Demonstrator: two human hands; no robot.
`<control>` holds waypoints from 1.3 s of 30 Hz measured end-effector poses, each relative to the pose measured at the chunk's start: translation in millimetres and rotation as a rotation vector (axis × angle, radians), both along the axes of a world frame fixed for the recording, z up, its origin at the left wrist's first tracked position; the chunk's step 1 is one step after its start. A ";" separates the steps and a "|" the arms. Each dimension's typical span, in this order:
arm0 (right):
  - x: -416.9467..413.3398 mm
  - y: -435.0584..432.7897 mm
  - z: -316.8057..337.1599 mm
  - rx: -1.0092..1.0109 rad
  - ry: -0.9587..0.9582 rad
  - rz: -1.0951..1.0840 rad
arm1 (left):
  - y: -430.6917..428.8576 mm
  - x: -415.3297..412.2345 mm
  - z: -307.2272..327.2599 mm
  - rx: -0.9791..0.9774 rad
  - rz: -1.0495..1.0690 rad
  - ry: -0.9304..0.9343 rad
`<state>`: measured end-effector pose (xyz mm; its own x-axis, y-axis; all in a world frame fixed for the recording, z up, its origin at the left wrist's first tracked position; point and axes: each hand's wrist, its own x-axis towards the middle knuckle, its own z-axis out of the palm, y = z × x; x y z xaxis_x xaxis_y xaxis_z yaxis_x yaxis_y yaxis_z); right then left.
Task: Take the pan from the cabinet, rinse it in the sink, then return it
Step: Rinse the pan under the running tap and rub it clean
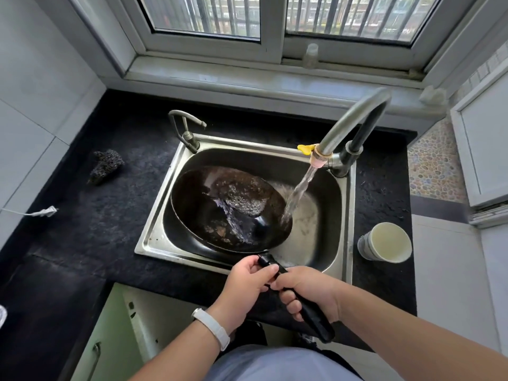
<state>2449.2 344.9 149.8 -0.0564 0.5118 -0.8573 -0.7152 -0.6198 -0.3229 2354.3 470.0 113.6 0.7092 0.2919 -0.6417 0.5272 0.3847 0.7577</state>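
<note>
A black pan (pixel 198 215) lies tilted in the steel sink (pixel 154 229), with water and bubbles swirling inside it. Its long black handle (pixel 316 320) sticks out over the sink's front edge toward me. My left hand (pixel 247 284) grips the handle close to the pan. My right hand (pixel 308 290) is wrapped around the handle just behind it. Water runs from the curved faucet (pixel 349 119) and lands at the pan's right rim. Below the counter at the left, a cabinet door (pixel 104 339) stands open.
A dark scouring pad (pixel 105 166) lies on the black counter (pixel 82 229) left of the sink. A white paper cup (pixel 384 243) stands right of the sink. A small second tap (pixel 184 127) rises at the sink's back left. A white plug (pixel 45 211) lies at the far left.
</note>
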 end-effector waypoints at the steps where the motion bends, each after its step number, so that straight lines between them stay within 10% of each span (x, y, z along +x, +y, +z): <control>1: -0.5 0.5 0.5 0.004 -0.036 0.025 | 0.4 0.0 0.2 -0.009 0.002 0.000; 39: 17.3 -3.3 31.5 -0.114 -0.658 0.134 | -12.0 45.3 3.1 -0.299 -0.018 -0.116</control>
